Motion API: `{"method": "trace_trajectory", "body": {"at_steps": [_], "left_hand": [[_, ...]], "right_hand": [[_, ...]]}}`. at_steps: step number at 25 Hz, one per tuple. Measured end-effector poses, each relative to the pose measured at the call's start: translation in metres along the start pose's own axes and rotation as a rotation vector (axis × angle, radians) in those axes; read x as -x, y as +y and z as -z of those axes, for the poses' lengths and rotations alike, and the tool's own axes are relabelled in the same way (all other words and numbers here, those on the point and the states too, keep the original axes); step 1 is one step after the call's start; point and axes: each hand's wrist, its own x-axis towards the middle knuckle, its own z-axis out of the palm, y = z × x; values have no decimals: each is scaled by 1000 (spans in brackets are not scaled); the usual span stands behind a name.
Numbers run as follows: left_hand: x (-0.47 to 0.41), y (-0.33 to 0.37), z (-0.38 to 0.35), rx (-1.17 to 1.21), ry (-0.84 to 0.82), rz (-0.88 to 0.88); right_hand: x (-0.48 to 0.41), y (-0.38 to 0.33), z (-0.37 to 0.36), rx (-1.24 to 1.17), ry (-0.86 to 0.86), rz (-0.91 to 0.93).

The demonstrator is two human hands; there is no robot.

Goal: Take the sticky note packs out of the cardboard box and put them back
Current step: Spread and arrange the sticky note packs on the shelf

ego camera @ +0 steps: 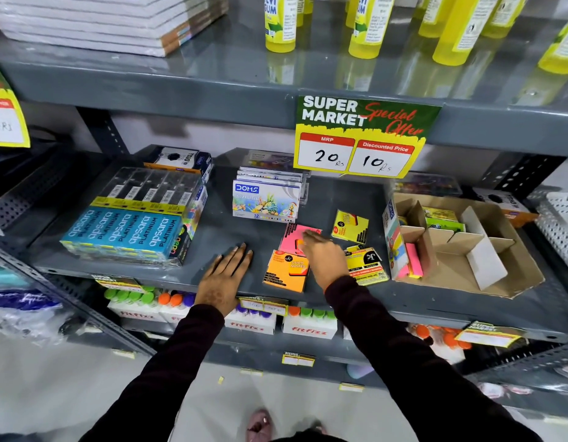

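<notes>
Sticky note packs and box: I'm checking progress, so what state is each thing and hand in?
Cardboard box: open, mostly emptied, some packs inside.
Pink pack: flat on shelf, under right hand.
Orange pack: out, on shelf.
Two yellow packs: out, on shelf.
Right hand: open, resting on pink pack.
Left hand: flat on shelf, empty.

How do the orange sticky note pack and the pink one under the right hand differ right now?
The orange sticky note pack lies near the shelf's front edge, fully uncovered; the pink sticky note pack lies behind it, partly covered by the right hand. Orange shows a printed label; pink looks mostly plain. Both lie flat outside the cardboard box.
</notes>
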Motion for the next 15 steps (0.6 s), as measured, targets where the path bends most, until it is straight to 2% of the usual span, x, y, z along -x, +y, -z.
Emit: {"method": "trace_trajectory", "body": {"at_steps": [2, 6, 10, 12, 15], "left_hand": [[0, 0, -1, -12, 8, 3], [0, 0, -3, -11, 27, 6], [0, 0, -3, 17, 32, 2], [-1, 0, -3, 20, 44, -1], [0, 0, -3, 21, 57, -2]], "right_hand": [[6, 18, 11, 30, -18, -177], [21, 60, 27, 62, -252, -464], [27, 64, 32, 10, -270, -517], [26, 61, 35, 13, -206, -512], [23, 50, 43, 42, -70, -407]]}}
